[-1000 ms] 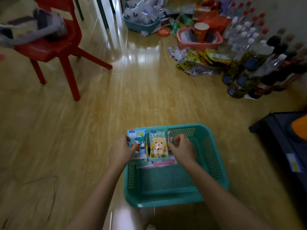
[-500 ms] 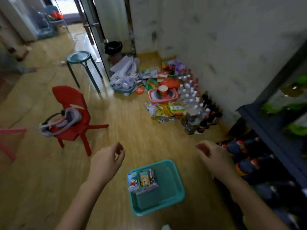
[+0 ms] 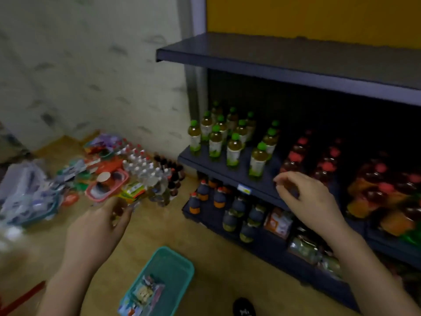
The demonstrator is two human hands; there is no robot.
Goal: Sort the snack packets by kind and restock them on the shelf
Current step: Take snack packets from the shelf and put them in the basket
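Note:
A teal basket [image 3: 180, 267] stands on the wooden floor below my hands, with a few snack packets [image 3: 145, 293] stacked at its near end. My left hand [image 3: 98, 226] hangs in the air above the floor, fingers loosely bent, holding nothing. My right hand [image 3: 305, 195] is raised in front of the dark blue shelf [image 3: 227, 176], fingers loosely curled and empty. The shelf's middle level carries green-capped bottles [image 3: 232, 142] and red-capped bottles [image 3: 328, 160]. Snack packets [image 3: 278, 221] lie on the lowest level.
A heap of packets, a pink basket [image 3: 107, 185] and clear bottles [image 3: 145, 169] lies on the floor by the wall at left. Dark bottles [image 3: 173, 172] stand beside them. The upper shelf board [image 3: 284, 62] juts out above. A dark shoe [image 3: 243, 309] shows at the bottom.
Both hands let go of the packets in the basket and rose. The view swung up and right from the floor to the shelf, and the basket now lies low in the frame.

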